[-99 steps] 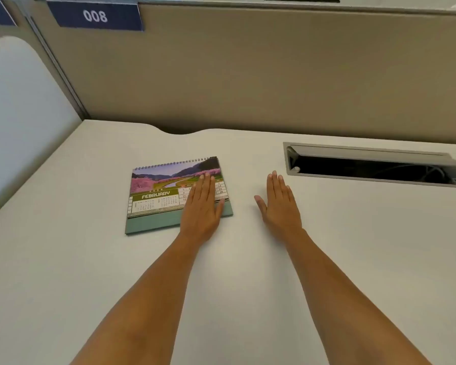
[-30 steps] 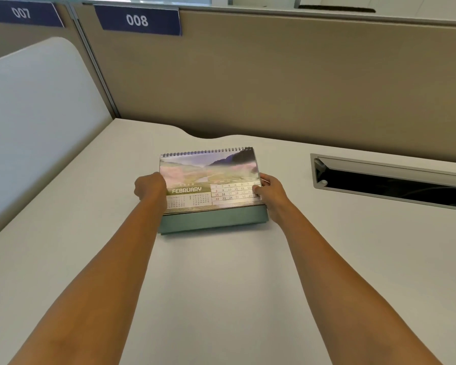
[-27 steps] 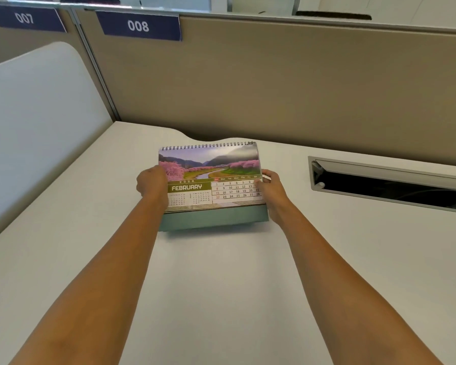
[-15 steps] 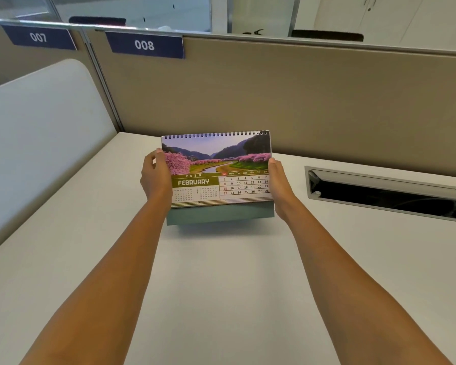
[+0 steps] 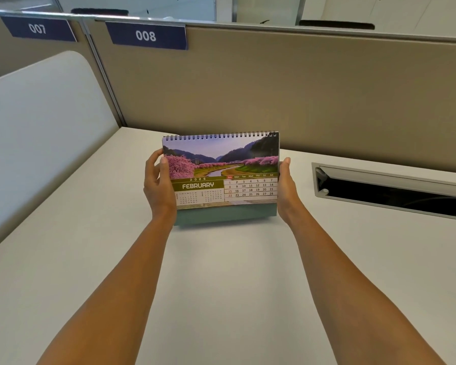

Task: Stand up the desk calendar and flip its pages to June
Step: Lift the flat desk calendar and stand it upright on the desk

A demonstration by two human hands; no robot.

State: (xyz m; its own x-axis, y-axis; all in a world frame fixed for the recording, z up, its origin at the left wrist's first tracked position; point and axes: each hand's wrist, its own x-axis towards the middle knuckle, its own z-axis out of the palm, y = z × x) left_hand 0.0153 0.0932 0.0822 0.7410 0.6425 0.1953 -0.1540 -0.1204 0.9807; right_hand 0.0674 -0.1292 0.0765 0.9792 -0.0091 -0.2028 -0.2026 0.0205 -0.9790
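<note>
Teal-based calendar held upright at February

Teal card is forming the base of the desk calendar [image 5: 223,177], which is standing tilted toward the camera on the white desk [image 5: 221,285], showing the February page. The left hand [image 5: 158,185] is clamping the calendar's left edge, thumb lying on the picture and fingers curling behind. The right hand [image 5: 287,188] is pressing flat against the calendar's right edge, thumb pointing up. Both forearms are reaching straight forward. Right of the calendar, a cable tray [image 5: 390,191] is sitting open in the desk, its dark inside showing faint cables.
</note>
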